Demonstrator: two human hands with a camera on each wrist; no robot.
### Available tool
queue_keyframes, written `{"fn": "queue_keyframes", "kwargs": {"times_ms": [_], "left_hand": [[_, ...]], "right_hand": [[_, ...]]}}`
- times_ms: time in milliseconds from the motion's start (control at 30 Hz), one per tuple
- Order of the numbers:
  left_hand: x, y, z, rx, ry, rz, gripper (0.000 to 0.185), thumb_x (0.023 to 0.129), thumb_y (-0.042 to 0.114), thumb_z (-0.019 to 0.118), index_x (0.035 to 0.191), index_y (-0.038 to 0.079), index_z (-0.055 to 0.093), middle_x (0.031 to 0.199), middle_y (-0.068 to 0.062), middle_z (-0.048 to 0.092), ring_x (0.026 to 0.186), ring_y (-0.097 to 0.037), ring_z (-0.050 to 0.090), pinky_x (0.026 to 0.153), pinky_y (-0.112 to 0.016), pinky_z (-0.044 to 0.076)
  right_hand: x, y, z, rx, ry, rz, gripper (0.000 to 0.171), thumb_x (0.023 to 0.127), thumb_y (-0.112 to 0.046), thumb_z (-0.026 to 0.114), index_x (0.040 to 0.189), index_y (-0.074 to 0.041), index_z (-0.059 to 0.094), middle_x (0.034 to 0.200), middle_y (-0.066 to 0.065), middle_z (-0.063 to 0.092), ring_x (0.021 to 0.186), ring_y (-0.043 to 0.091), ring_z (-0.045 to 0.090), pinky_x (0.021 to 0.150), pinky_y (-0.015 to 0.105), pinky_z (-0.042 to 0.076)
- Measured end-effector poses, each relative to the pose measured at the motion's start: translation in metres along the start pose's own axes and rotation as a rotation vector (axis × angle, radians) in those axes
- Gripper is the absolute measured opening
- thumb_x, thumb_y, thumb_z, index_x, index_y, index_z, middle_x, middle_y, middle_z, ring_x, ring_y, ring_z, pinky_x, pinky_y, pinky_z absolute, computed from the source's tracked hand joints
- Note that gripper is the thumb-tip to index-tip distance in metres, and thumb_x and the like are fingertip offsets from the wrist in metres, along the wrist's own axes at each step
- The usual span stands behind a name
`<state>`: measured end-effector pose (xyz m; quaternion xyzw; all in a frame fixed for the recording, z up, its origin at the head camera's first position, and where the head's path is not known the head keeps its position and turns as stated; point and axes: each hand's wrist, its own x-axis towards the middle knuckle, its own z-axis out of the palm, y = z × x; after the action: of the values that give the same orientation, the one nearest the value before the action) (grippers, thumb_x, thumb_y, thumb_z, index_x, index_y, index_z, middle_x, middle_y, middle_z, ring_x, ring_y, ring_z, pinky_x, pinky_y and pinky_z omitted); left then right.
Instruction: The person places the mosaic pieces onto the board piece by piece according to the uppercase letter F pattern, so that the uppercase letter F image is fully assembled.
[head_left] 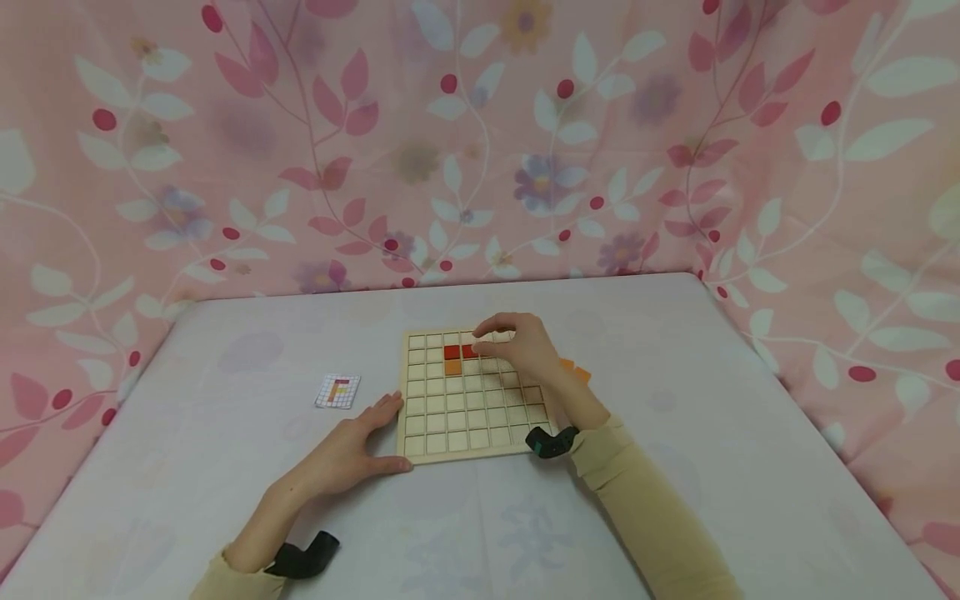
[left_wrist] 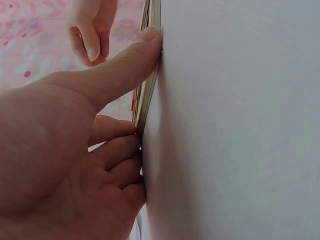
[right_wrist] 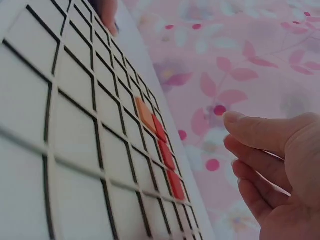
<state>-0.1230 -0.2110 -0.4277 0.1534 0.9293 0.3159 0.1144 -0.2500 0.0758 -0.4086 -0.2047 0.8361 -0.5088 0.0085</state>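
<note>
Nearest me, low in the head view, my left hand (head_left: 352, 446) lies flat on the tabletop (head_left: 675, 467), fingers straight and together, pressing against the left edge of the wooden grid board (head_left: 472, 425). The left wrist view confirms it: thumb and fingertips butt against the board's thin layered edge, gripping nothing.

The board sits mid-frame, a pale, smooth square of shallow cells. In its far rows lie the red tiles (head_left: 459, 352), a short run with its long axis left to right, and an orange tile (head_left: 453, 367) touching it just below.

My right hand (head_left: 521, 346) hovers over the board's upper right, fingers loosely curled and pointing left, fingertips just beside the red run's right end. In the right wrist view those fingers (right_wrist: 260, 137) hold nothing and stand clear above the cells. This hand is the nearer one to the tiles.

Right of the board, orange pieces (head_left: 576, 370) peek out behind the wrist. Left of it lies a small pattern card (head_left: 337, 391).
</note>
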Motion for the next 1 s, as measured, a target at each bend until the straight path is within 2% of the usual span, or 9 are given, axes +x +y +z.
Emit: {"fn": "queue_keyframes", "kwargs": {"times_ms": [133, 400, 733, 1000], "left_hand": [[0.0, 0.0, -0.001, -0.003, 0.002, -0.009, 0.098, 0.071, 0.053, 0.075, 0.149, 0.015, 0.028, 0.154, -0.004, 0.024, 0.142, -0.029, 0.019, 0.111, -0.053, 0.021], [0.0, 0.0, 0.0, -0.003, -0.004, -0.012, 0.099, 0.071, 0.053, 0.075, 0.149, 0.015, 0.027, 0.154, -0.003, 0.023, 0.142, -0.028, 0.018, 0.112, -0.053, 0.02], [0.0, 0.0, 0.0, 0.006, -0.001, -0.013, 0.1, 0.07, 0.055, 0.075, 0.149, 0.016, 0.028, 0.154, -0.004, 0.024, 0.142, -0.028, 0.019, 0.112, -0.053, 0.021], [0.001, -0.001, 0.001, -0.009, 0.006, -0.004, 0.1, 0.07, 0.054, 0.075, 0.149, 0.016, 0.028, 0.154, -0.002, 0.024, 0.142, -0.028, 0.019, 0.112, -0.052, 0.021]], "right_hand": [[-0.008, 0.004, -0.023, -0.043, -0.001, 0.031, 0.016, 0.079, -0.029, 0.076, 0.094, -0.025, 0.072, 0.104, -0.01, 0.066, 0.11, 0.02, 0.051, 0.095, 0.047, 0.041], [-0.034, 0.035, -0.073, -0.182, 0.014, 0.122, 0.028, 0.078, -0.035, 0.076, 0.101, -0.02, 0.072, 0.105, -0.011, 0.065, 0.111, 0.02, 0.05, 0.098, 0.047, 0.039], [-0.066, 0.063, -0.114, -0.184, 0.0, 0.187, 0.028, 0.08, -0.034, 0.074, 0.103, -0.02, 0.071, 0.109, -0.007, 0.065, 0.114, 0.02, 0.05, 0.097, 0.049, 0.039], [-0.077, 0.081, -0.13, -0.154, -0.071, 0.133, 0.032, 0.078, -0.031, 0.077, 0.107, -0.021, 0.069, 0.109, -0.006, 0.066, 0.115, 0.017, 0.049, 0.102, 0.052, 0.033]]}}
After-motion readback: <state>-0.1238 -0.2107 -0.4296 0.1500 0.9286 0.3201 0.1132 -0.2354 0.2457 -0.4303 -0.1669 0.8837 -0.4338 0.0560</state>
